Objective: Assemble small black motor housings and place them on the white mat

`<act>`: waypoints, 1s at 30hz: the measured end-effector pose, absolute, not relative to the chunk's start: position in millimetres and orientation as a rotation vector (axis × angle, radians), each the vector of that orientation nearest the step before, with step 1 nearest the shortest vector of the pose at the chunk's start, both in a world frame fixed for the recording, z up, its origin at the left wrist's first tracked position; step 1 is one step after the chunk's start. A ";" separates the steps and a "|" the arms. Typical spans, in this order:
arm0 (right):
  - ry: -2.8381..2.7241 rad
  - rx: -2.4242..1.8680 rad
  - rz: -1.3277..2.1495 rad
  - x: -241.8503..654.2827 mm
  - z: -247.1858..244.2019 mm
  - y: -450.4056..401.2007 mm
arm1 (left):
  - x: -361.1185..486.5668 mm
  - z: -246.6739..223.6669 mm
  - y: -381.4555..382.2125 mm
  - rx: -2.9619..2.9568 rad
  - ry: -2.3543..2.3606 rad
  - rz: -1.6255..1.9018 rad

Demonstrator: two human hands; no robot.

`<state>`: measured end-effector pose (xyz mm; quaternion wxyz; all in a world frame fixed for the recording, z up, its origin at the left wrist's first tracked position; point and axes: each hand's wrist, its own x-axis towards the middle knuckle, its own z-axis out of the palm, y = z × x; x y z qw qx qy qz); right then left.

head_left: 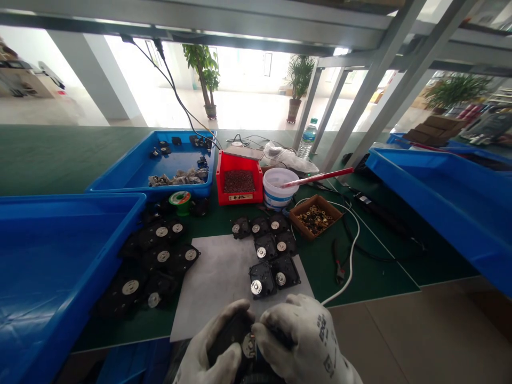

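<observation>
At the front edge of the table, my gloved left hand [216, 346] is wrapped round a black plastic housing with a silver disc [248, 346]. My gloved right hand [302, 338] is closed at the right side of the same housing, its thumb and fingertips beside the disc. Dark material shows under the right fingers, and the grip partly hides the housing. Just beyond my hands, several similar black housings [264, 280] with silver discs stand in rows, partly on a white paper sheet [212, 282]. More housings [162, 256] lie in a group on the left.
A blue tray [68, 256] stands left, another blue tray [120, 169] behind it. Behind the rows are a red bin [240, 198] of small brown parts, a white tub [280, 192] and a cardboard box [307, 229] of brass pieces. Cutters [339, 266] and a white cable [354, 250] lie right.
</observation>
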<state>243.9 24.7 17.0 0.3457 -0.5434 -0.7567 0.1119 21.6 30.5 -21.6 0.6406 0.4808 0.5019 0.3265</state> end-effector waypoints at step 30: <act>-1.378 -1.439 1.279 238.2 27.6 28.3 | 48.7 9.2 33.0 0.984 1.209 0.896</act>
